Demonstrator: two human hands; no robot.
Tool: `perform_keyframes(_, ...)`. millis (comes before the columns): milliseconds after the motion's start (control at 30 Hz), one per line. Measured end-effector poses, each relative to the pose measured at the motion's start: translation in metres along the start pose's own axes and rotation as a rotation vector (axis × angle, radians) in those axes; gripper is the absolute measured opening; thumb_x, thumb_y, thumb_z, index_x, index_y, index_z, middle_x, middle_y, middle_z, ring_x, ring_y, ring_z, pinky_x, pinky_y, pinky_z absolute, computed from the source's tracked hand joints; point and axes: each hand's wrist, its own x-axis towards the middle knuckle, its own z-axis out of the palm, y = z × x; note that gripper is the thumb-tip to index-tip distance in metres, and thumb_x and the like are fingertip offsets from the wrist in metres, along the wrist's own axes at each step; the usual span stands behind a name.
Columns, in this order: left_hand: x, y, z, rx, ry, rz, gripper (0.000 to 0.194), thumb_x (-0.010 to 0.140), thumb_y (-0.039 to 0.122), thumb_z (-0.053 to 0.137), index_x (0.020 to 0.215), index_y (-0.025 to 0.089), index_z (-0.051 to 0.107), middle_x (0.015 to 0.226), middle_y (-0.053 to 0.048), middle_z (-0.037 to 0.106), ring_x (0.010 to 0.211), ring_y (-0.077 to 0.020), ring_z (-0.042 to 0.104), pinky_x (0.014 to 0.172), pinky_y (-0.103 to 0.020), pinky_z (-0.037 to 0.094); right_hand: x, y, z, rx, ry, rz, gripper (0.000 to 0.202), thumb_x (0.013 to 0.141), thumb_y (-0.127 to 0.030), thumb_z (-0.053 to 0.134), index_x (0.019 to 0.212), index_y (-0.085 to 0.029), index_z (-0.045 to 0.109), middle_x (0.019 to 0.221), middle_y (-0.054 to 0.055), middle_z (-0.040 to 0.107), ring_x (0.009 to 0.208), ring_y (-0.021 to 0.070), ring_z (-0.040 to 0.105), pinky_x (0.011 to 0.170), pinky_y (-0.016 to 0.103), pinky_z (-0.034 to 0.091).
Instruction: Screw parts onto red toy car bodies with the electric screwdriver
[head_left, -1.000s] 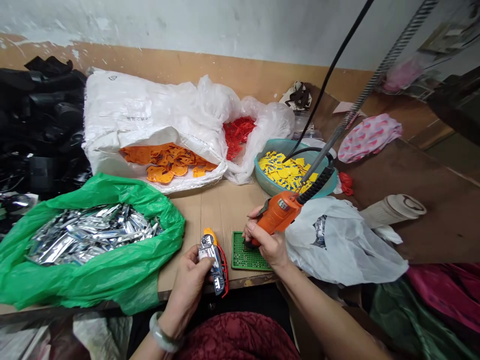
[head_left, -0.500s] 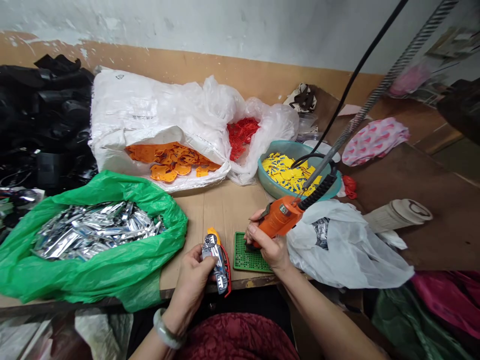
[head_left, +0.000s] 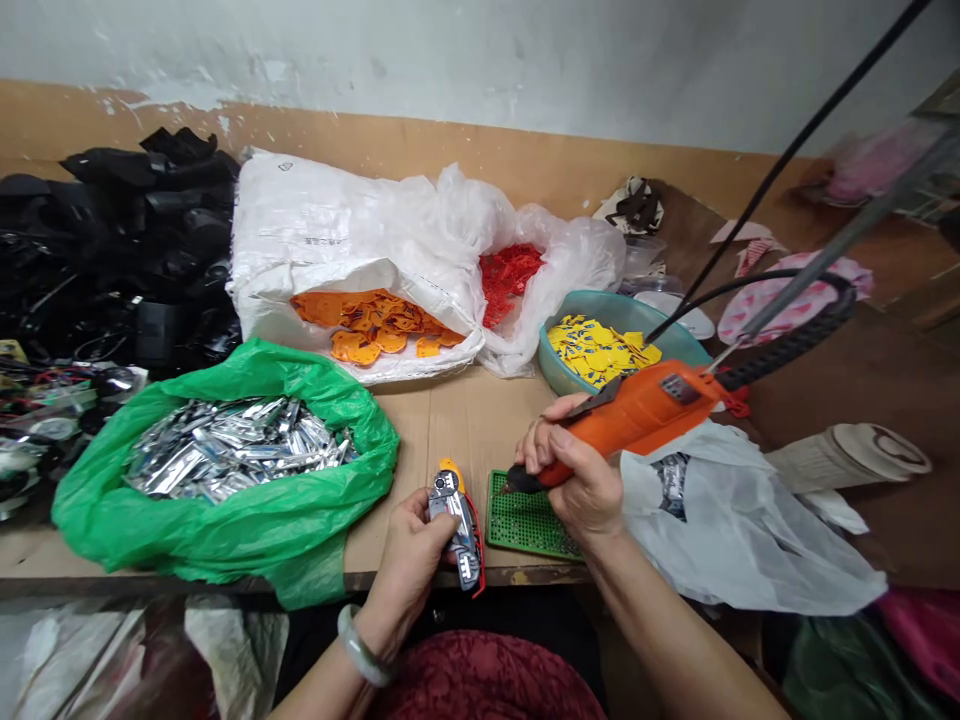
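Note:
Near the table's front edge, my left hand [head_left: 420,545] grips a small toy-like assembly [head_left: 459,530] of grey and silver parts, with an orange end and a red strip along its right side. My right hand [head_left: 577,475] is wrapped round an orange electric screwdriver [head_left: 637,415], tilted with its dark nose pointing left. The tip is above the left part of a green perforated tray [head_left: 529,530], which holds small dark bits, probably screws. A black cord and a metal spring run up from the tool's rear.
A green bag [head_left: 225,540] of shiny silver parts lies left. Behind are a white sack [head_left: 322,210] with orange pieces, a bag of red pieces [head_left: 510,280] and a teal basin [head_left: 562,365] of yellow pieces. A white plastic bag [head_left: 757,540] lies right; black parts [head_left: 157,240] are heaped far left.
The screwdriver has lifted off the green tray and swung from steep to nearly level, its nose now pointing left. My left hand keeps its hold on the assembly. The whole view has shifted slightly.

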Motion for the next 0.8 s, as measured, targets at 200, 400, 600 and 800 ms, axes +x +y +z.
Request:
perform_keyframes(200,0.001,-0.001,0.001,0.000,0.007,-0.010,0.020,0.057,0.021,0.068,0.076,0.015,0.064,0.058,0.003,0.061,0.044,-0.0102,0.049,0.038,-0.020,0.041,0.006,0.002,0.031,0.040,-0.119,0.090,0.025,0.075,-0.039,0.072,0.089,-0.025,0.056,0.051,-0.008,0.047,0.042,0.0142,0.047,0.049,0.033,0.048)
perform_keyframes(400,-0.002,0.003,0.002,0.004,0.025,-0.018,0.020,0.056,0.022,0.068,0.075,0.016,0.062,0.058,0.004,0.058,0.045,-0.0100,0.048,0.038,-0.020,0.043,0.004,0.018,0.035,0.016,-0.170,0.115,0.025,0.077,-0.038,0.072,0.092,-0.025,0.057,0.051,-0.009,0.048,0.042,0.0136,0.048,0.051,0.032,0.048)
perform_keyframes(600,-0.003,0.002,0.002,0.019,0.023,-0.006,0.020,0.059,0.024,0.068,0.075,0.016,0.060,0.059,0.004,0.056,0.046,-0.0104,0.048,0.038,-0.021,0.044,0.001,0.021,0.035,0.008,-0.180,0.109,0.022,0.079,-0.034,0.071,0.093,-0.025,0.056,0.053,-0.009,0.051,0.044,0.0130,0.050,0.052,0.030,0.048)
perform_keyframes(800,-0.002,-0.002,0.001,0.036,0.012,0.007,0.021,0.061,0.025,0.066,0.079,0.016,0.060,0.060,0.004,0.055,0.046,-0.0103,0.046,0.039,-0.022,0.043,0.000,0.024,0.033,-0.021,-0.187,0.108,0.022,0.079,-0.033,0.071,0.094,-0.025,0.056,0.054,-0.008,0.052,0.045,0.0137,0.051,0.051,0.031,0.048)
